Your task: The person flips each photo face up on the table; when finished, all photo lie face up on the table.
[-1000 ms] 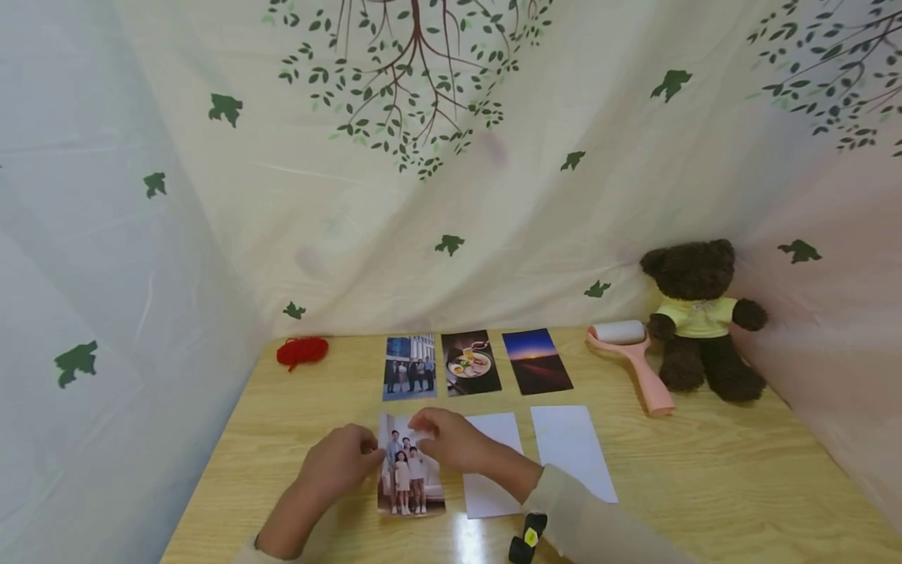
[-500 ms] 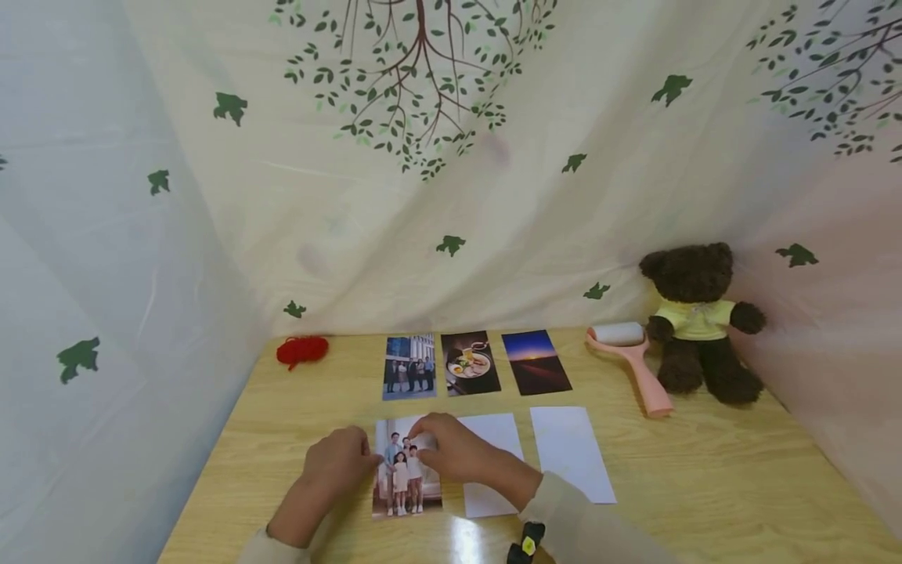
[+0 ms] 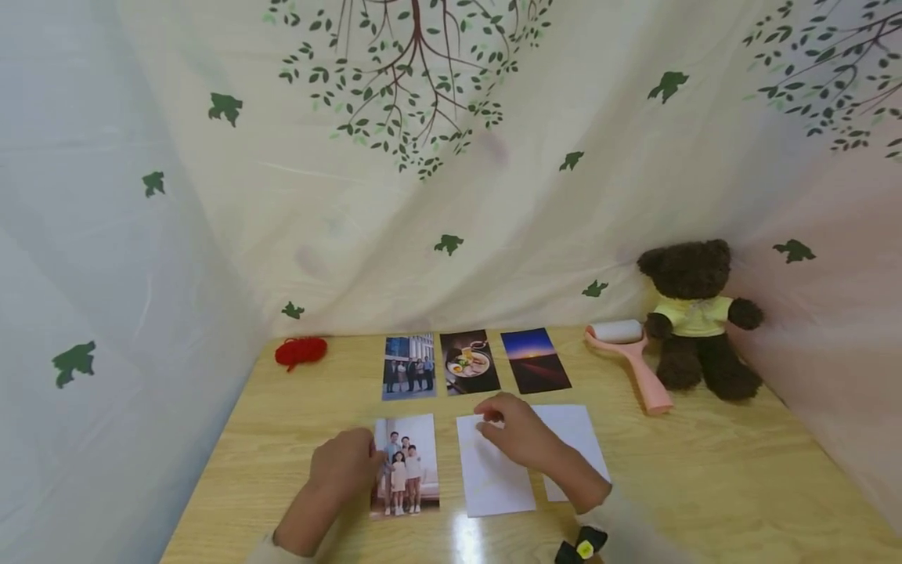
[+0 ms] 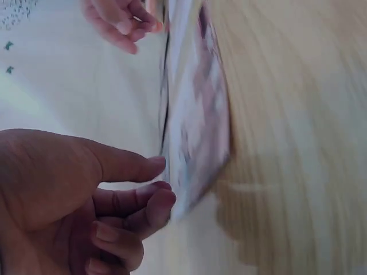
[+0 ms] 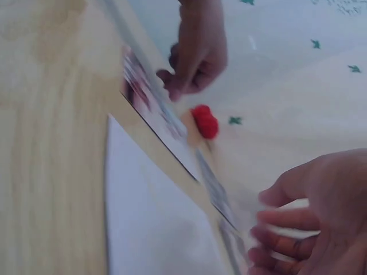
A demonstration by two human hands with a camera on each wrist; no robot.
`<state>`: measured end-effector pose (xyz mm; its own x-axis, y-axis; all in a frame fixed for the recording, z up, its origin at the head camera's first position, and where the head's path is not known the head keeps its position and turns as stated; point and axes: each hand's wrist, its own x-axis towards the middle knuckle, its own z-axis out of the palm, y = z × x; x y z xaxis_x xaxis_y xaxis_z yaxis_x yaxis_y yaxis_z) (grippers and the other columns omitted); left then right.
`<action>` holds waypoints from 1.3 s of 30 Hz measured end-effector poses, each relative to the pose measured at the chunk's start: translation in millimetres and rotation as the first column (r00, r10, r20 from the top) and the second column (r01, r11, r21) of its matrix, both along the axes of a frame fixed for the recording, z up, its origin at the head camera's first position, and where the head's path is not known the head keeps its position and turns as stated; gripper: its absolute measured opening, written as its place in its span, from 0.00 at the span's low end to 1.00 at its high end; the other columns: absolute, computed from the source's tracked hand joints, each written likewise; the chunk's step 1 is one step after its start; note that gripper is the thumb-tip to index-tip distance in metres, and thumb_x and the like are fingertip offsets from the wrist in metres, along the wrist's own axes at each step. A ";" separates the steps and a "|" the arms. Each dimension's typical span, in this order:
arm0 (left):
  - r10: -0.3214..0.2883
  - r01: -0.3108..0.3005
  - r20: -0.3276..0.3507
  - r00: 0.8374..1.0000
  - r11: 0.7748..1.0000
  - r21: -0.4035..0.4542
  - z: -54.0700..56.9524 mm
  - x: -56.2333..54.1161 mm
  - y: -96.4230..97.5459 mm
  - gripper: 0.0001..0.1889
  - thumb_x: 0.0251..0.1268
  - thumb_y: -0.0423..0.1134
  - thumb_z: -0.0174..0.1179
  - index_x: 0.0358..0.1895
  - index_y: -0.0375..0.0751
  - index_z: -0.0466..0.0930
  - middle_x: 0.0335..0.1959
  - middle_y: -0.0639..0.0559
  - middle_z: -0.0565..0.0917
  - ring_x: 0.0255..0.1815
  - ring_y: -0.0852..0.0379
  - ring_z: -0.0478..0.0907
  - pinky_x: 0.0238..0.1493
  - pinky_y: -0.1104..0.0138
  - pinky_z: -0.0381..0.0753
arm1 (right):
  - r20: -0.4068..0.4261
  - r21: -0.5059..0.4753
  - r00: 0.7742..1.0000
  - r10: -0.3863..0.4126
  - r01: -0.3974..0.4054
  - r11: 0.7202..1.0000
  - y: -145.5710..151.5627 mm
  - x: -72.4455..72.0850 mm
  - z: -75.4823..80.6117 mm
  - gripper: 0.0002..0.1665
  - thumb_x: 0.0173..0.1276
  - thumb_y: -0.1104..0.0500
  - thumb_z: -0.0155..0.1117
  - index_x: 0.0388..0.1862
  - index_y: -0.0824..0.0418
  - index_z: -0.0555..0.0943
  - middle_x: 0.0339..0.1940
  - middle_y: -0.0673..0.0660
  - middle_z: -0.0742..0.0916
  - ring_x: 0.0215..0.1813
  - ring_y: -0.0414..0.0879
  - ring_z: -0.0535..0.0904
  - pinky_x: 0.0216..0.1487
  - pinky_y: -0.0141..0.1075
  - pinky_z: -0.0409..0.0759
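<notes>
While the left hand (image 3: 345, 466) stayed low at the near edge of the work, its thumb and fingertips lay bent at the left side of the family photo (image 3: 407, 470); whether they pinched that edge or only met it, I could not tell. That photo lay face up on the table (image 3: 282, 439), at the left of the front row, its printed people upright to the person, perhaps so it could be read from the seat. A hand at its side would probably serve to keep so light a print straight.

The right hand (image 3: 517, 431) hung over the top of the middle white card (image 3: 496, 478), its fingers loosely bent, with a gap between thumb and forefinger and nothing gripped. Beside that card lay the right-hand white card (image 3: 571, 427), partly hidden by the forearm. Whether these were blank or prints turned face down did not show.

Behind them the office photo (image 3: 409, 366), the food photo (image 3: 470, 364) and the sunset photo (image 3: 535, 362) lay face up, apart from one another, a spacing that seemed meant to leave each picture uncovered. The red yarn (image 3: 301, 352), lint roller (image 3: 634, 360) and teddy bear (image 3: 694, 321) sat toward the table's back corners, probably to leave the hands room.
</notes>
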<state>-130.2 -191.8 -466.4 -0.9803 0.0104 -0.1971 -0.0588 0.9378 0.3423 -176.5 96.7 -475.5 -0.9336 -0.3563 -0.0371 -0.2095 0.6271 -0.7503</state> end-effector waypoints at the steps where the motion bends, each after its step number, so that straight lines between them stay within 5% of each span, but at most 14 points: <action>1: -0.024 0.024 -0.011 1.000 1.000 0.017 1.1 0.9 4.1 0.17 0.70 0.46 0.69 0.25 0.46 0.75 0.20 0.53 0.74 0.22 0.56 0.70 0.25 0.64 0.64 | 0.009 0.046 0.999 -0.033 0.033 0.998 6.2 -1.5 1.4 0.18 0.73 0.60 0.70 0.59 0.65 0.86 0.45 0.56 0.86 0.48 0.47 0.80 0.49 0.43 0.82; 5: -0.198 0.203 -0.050 0.979 0.973 0.110 5.0 1.6 26.2 0.15 0.69 0.48 0.71 0.29 0.48 0.77 0.21 0.57 0.75 0.21 0.60 0.70 0.24 0.65 0.65 | -0.013 0.221 0.995 -0.099 0.099 0.970 26.5 -7.9 3.9 0.26 0.67 0.58 0.76 0.61 0.68 0.86 0.40 0.60 0.86 0.45 0.52 0.78 0.43 0.44 0.78; 10: -0.424 0.434 -0.107 0.899 0.895 0.104 5.9 -3.8 56.5 0.20 0.59 0.52 0.78 0.46 0.45 0.83 0.32 0.57 0.81 0.28 0.64 0.74 0.27 0.66 0.71 | -0.031 0.349 0.996 -0.082 0.087 0.933 38.0 -8.4 1.9 0.28 0.62 0.55 0.80 0.59 0.66 0.87 0.54 0.67 0.90 0.59 0.68 0.80 0.58 0.59 0.80; 12: -0.474 0.482 -0.128 0.871 0.875 0.047 5.8 -6.8 67.8 0.27 0.53 0.54 0.81 0.52 0.45 0.83 0.38 0.55 0.83 0.31 0.64 0.77 0.29 0.66 0.74 | 0.007 0.352 0.996 -0.087 0.079 0.933 39.2 -7.8 1.1 0.29 0.62 0.55 0.80 0.60 0.64 0.87 0.58 0.68 0.89 0.62 0.70 0.79 0.60 0.62 0.79; 15: -0.505 0.506 -0.121 0.855 0.862 -0.022 5.5 -11.1 81.1 0.36 0.46 0.57 0.84 0.58 0.47 0.83 0.42 0.54 0.83 0.34 0.60 0.80 0.32 0.65 0.78 | 0.037 0.350 0.995 -0.092 0.073 0.934 39.0 -8.3 -1.3 0.30 0.63 0.54 0.80 0.63 0.63 0.86 0.61 0.67 0.88 0.63 0.68 0.78 0.63 0.63 0.77; 24: -0.488 0.486 -0.007 0.873 0.871 -0.073 1.8 -16.1 99.7 0.41 0.36 0.60 0.86 0.58 0.48 0.84 0.43 0.53 0.81 0.33 0.58 0.77 0.36 0.60 0.79 | 0.052 0.342 0.993 -0.103 0.079 0.936 39.4 -10.2 -5.5 0.30 0.65 0.52 0.78 0.64 0.63 0.86 0.63 0.65 0.88 0.66 0.68 0.78 0.66 0.61 0.77; 27: -0.481 0.480 0.012 0.877 0.874 -0.080 1.5 -16.4 100.7 0.42 0.34 0.61 0.87 0.58 0.49 0.85 0.44 0.53 0.81 0.33 0.58 0.77 0.37 0.60 0.80 | 0.035 0.357 0.995 -0.097 0.078 0.931 38.7 -9.8 -6.8 0.24 0.66 0.52 0.78 0.56 0.62 0.89 0.62 0.63 0.89 0.64 0.67 0.80 0.63 0.59 0.79; 30: -0.466 0.468 0.045 0.884 0.880 -0.083 3.3 -17.2 102.6 0.43 0.32 0.61 0.88 0.59 0.50 0.85 0.46 0.52 0.82 0.34 0.57 0.77 0.40 0.58 0.81 | 0.001 0.356 0.997 -0.071 0.066 0.932 37.4 -9.8 -8.7 0.13 0.67 0.52 0.77 0.35 0.62 0.88 0.47 0.60 0.92 0.50 0.59 0.82 0.50 0.51 0.79; 33: -0.465 0.471 0.074 0.882 0.876 -0.106 4.5 -16.9 105.4 0.45 0.31 0.61 0.88 0.60 0.50 0.85 0.48 0.50 0.83 0.35 0.56 0.78 0.43 0.57 0.82 | -0.035 0.363 0.999 -0.032 0.043 0.931 35.4 -8.9 -9.6 0.21 0.68 0.51 0.75 0.21 0.57 0.78 0.27 0.54 0.84 0.38 0.51 0.76 0.41 0.45 0.70; 39: -0.497 0.494 0.033 0.867 0.850 -0.182 3.3 -13.0 110.4 0.42 0.28 0.60 0.89 0.52 0.47 0.85 0.42 0.51 0.81 0.30 0.56 0.76 0.36 0.60 0.79 | -0.064 0.364 0.998 -0.029 0.050 0.930 31.8 -6.8 -9.8 0.17 0.69 0.50 0.75 0.24 0.56 0.81 0.24 0.50 0.79 0.38 0.49 0.75 0.44 0.46 0.71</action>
